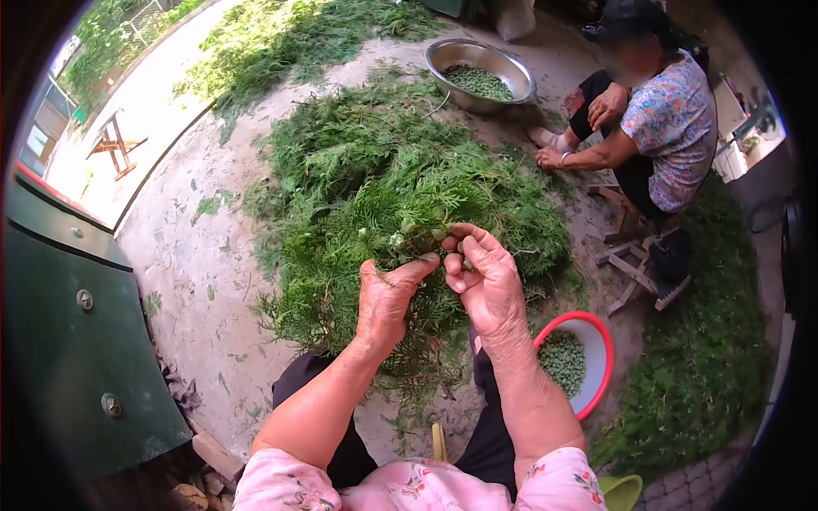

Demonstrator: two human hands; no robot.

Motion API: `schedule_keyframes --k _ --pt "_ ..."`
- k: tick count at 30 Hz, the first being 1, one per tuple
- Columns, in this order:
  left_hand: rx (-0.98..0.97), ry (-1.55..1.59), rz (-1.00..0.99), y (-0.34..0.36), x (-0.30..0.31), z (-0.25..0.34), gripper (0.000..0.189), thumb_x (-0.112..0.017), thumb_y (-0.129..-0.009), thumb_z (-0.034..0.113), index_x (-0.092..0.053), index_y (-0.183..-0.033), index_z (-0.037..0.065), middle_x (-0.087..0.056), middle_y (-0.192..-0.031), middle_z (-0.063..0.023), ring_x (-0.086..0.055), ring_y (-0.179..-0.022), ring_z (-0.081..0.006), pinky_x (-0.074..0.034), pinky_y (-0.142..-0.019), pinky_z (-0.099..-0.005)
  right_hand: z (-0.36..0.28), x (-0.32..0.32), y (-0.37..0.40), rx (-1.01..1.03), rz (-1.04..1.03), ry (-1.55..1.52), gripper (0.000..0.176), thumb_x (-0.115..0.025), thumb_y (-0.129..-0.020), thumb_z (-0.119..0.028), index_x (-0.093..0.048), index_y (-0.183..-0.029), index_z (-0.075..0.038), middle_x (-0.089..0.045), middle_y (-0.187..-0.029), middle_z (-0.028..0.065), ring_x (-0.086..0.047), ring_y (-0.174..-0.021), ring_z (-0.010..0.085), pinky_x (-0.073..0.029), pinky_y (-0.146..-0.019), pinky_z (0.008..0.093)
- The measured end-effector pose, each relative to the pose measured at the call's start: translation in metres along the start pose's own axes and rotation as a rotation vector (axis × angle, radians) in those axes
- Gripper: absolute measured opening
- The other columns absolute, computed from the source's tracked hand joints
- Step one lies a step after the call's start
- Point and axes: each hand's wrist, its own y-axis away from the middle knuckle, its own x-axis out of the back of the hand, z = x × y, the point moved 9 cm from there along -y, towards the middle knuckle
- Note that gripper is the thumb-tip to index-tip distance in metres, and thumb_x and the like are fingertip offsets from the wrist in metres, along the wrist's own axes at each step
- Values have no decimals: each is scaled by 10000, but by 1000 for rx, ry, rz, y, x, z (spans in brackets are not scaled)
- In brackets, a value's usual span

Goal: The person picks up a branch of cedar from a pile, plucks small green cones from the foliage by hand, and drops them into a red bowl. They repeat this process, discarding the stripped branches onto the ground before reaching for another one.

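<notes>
A green evergreen sprig (434,204) with small pale-green cones (397,241) is held in front of me, above a big heap of cut branches (341,157). My left hand (383,302) is closed on the sprig's lower end, thumb pointing right. Close beside it, my right hand (490,285) is closed, its bent fingers around a few green cones at the sprig's right side. Part of what it grips is hidden by the fingers. To the right of my right forearm, a white basin with a red rim (608,362) holds many picked cones (562,362).
A metal basin (521,94) with green cones stands beyond the heap. At the right, another person (669,128) sits low, one hand reaching to the branches. A wooden stool (635,272) is nearby. More greenery (690,383) lies right; a dark green metal panel (85,349) stands left.
</notes>
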Motion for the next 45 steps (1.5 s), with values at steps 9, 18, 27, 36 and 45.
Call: schedule_keyframes --k 9,18,27,36,45 --pt "-98 -92 -73 -1 -6 2 216 -705 -724 50 -622 -915 -8 -657 -873 -63 -596 -712 -114 -461 -656 -249 -7 -5 5 84 87 369 244 -613 -847 -103 -563 -1052 19 -615 -818 55 -534 -583 68 -395 -464 195" --pt "6 -49 -74 3 -5 0 239 -714 -742 143 -630 -919 7 -651 -872 -53 -596 -746 -128 -470 -698 -260 -13 4 5 113 182 575 220 -646 -825 -130 -591 -1023 -52 -587 -715 42 -486 -495 61 -348 -391 182" --pt "257 71 4 4 0 -13 98 -693 -761 191 -624 -763 122 -490 -629 76 -383 -518 -34 -328 -487 -196 -9 3 1 -86 13 -113 159 -539 -843 -154 -529 -964 -51 -573 -785 93 -511 -543 143 -372 -428 241" --pt "198 81 -43 -1 -2 -9 96 -704 -742 166 -619 -744 122 -496 -629 84 -379 -535 -24 -321 -497 -195 9 -2 2 -214 29 120 139 -583 -818 -95 -542 -936 -34 -581 -712 63 -520 -489 101 -349 -371 213" --pt "204 117 -95 -4 2 -16 101 -715 -729 151 -644 -755 84 -602 -717 26 -483 -604 -52 -389 -589 -213 -9 -14 4 64 5 601 178 -592 -851 -121 -520 -993 -42 -561 -697 19 -501 -476 63 -360 -382 197"
